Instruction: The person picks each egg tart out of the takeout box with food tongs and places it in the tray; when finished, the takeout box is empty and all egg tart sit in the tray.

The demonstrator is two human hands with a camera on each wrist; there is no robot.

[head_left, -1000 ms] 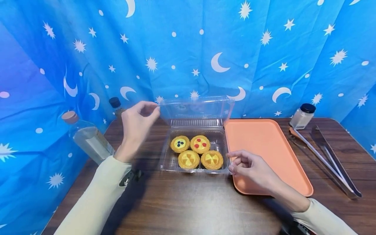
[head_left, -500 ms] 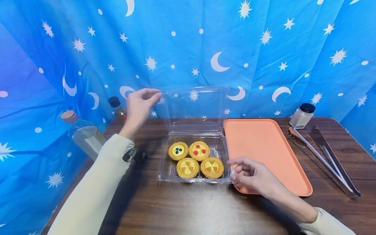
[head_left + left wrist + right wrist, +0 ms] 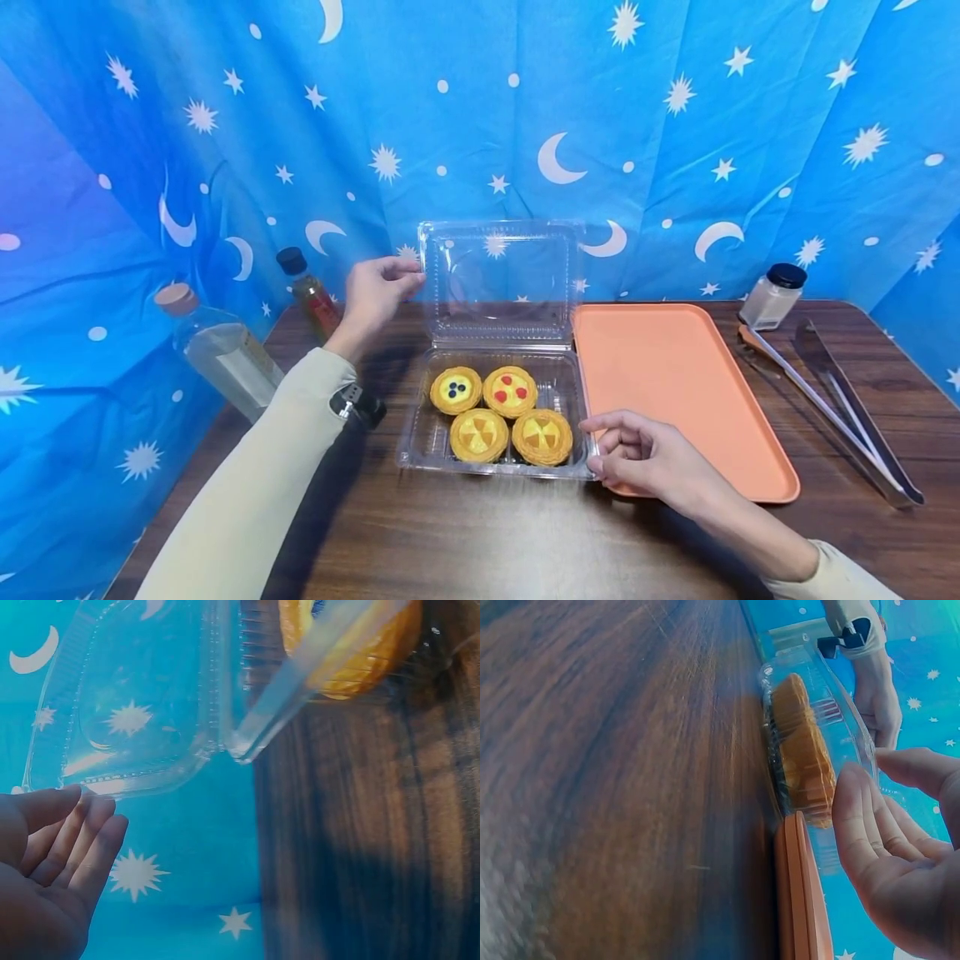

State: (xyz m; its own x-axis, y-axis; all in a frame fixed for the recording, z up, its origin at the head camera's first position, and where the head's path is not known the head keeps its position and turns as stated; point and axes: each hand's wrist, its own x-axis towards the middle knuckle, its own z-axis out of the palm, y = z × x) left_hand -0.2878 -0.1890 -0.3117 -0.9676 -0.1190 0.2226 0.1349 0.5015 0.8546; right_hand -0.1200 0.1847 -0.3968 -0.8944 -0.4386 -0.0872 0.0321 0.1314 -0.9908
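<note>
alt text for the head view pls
Open clear container of four tarts on a table, left hand at its raised lid, right hand by its front right corner. An orange tray, tongs and jar are right; two bottles left.

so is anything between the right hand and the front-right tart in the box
Only the right side of the clear box stands between the right hand, at its front-right corner, and the front-right tart. The lid is raised at the back, so nothing visible covers the tart from above.
</note>
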